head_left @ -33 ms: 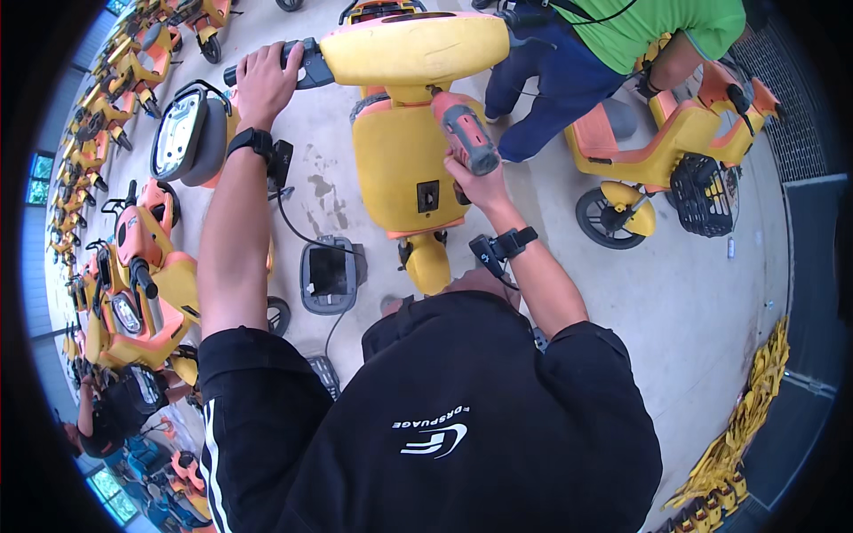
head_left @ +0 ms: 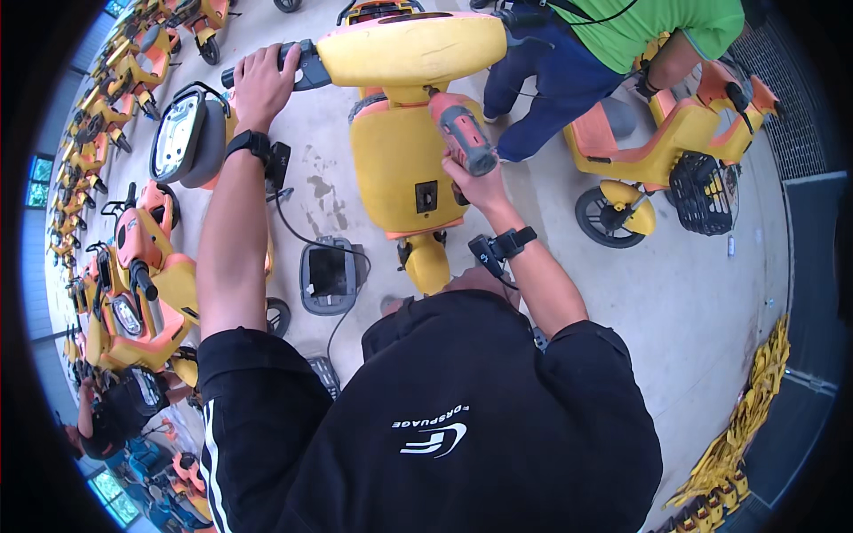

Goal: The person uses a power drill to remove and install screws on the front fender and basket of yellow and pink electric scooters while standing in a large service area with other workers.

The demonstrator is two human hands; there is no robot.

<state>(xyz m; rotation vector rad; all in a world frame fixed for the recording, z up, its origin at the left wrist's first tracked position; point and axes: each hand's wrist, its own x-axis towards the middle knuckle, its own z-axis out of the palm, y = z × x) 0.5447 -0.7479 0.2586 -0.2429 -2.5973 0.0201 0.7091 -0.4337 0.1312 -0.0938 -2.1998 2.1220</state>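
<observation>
A yellow electric scooter (head_left: 373,169) stands facing me, its rounded handlebar cover (head_left: 413,55) at the top of the view. My left hand (head_left: 265,84) is closed around the black handlebar grip (head_left: 311,69) on the left. In my right hand (head_left: 476,185) is a red and grey cordless power driver (head_left: 464,138), its body slanting up and left. The driver's nose meets the underside of the handlebar cover; whether it sits on a screw is too small to tell. My fingers hide most of its handle.
A person in a green shirt (head_left: 657,35) bends over another yellow scooter (head_left: 657,147) with a black basket (head_left: 702,195). A grey open housing (head_left: 329,275) lies on the floor, a thin cable beside it. Several scooters line the left; yellow parts (head_left: 746,417) are heaped lower right.
The thin cable near my left arm has swung slightly. Both hands keep their hold, and the driver stays at the handlebar cover.
</observation>
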